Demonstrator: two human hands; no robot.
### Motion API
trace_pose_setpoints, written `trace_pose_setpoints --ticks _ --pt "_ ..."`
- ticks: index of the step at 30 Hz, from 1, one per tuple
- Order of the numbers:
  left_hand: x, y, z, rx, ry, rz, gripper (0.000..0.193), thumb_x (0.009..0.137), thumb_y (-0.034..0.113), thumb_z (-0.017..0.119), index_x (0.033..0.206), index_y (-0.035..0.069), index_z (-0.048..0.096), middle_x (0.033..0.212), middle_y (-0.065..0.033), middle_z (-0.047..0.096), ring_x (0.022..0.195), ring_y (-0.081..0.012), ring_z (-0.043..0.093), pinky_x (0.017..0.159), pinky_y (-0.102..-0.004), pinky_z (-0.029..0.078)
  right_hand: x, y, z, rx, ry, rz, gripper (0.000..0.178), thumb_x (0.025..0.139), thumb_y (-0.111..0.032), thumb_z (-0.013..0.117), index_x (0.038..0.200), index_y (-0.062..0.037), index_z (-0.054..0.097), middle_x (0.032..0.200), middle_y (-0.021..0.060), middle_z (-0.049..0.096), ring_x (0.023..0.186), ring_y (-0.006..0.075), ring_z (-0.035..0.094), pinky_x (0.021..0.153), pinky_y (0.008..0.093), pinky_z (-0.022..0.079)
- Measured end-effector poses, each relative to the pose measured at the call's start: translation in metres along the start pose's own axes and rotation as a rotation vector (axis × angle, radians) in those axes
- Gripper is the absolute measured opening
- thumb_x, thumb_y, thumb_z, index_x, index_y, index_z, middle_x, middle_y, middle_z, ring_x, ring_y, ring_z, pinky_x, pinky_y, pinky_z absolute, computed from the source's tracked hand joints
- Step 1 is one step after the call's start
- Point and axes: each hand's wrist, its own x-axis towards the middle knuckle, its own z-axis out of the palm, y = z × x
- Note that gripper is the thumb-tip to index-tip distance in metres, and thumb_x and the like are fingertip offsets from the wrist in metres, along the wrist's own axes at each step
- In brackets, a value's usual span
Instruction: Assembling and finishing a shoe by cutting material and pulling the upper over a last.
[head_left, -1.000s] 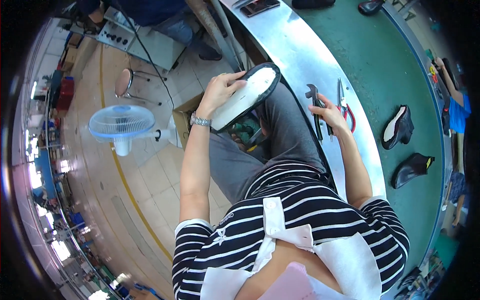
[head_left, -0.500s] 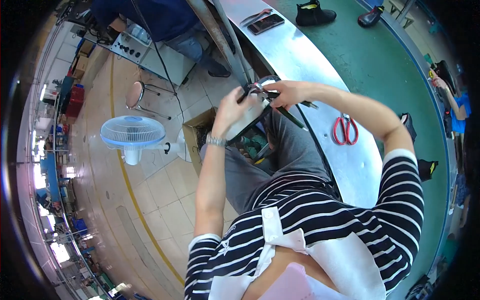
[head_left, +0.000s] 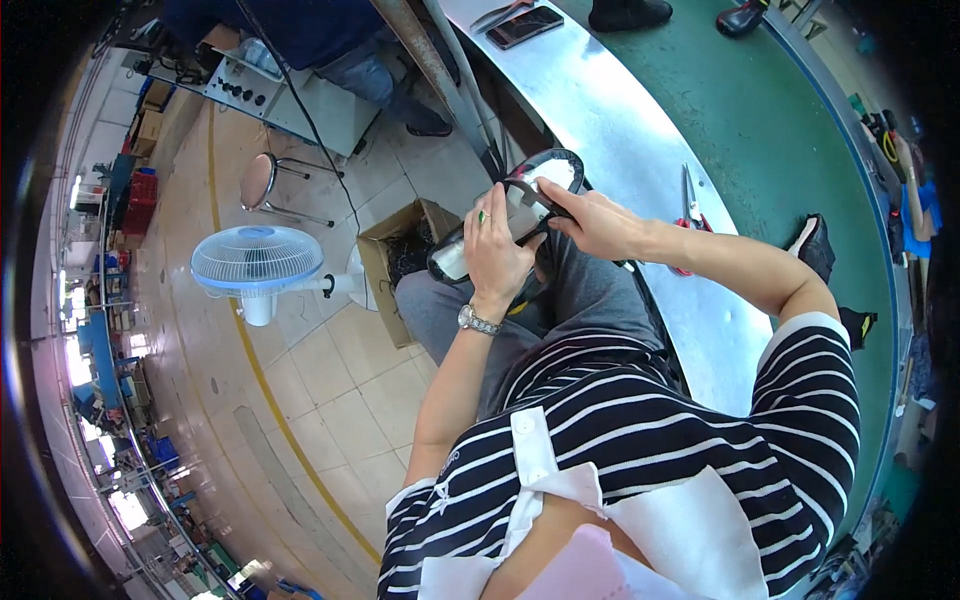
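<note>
1. From here I see the black shoe [head_left: 560, 174] held bottom-up above the person's lap [head_left: 600, 290], beneath both hands and left of the tabletop [head_left: 610, 95].
2. Its long axis slants, one end near and left, the other farther off and right.
3. The left hand [head_left: 495, 245] lies across its middle, fingers together; whether it clasps, I can't tell.
4. The right hand [head_left: 590, 222], nearer the far end, pinches what look like dark pincers [head_left: 530, 193] over it; their bite is hidden.

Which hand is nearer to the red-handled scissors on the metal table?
Right. The right hand is left of the scissors; the left hand is farther left, at the shoe.
</note>
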Motion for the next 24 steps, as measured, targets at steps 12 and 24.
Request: trace_pose_setpoints --ticks 12,24 --pt "-0.002 -0.015 0.014 0.224 0.095 0.187 0.07 0.074 0.031 0.072 0.129 -0.007 0.048 0.128 -0.024 0.05 0.118 -0.0379 0.048 0.102 -0.0454 0.037 0.042 -0.027 -0.039 -0.006 0.197 0.042 0.057 0.089 -0.018 0.056 0.143 -0.0162 0.036 0.085 0.0212 0.067 0.079 0.0438 0.063 0.073 0.0505 0.05" --pt "-0.006 -0.016 0.018 0.213 0.087 0.136 0.07 0.077 0.028 0.07 0.131 -0.01 0.046 0.134 -0.0278 0.048 0.122 -0.0392 0.048 0.106 -0.044 0.035 0.046 -0.018 -0.035 -0.418 -0.074 0.125 0.061 0.091 -0.024 0.055 0.146 -0.0157 0.028 0.086 0.0245 0.066 0.079 0.0465 0.062 0.074 0.0528 0.048"
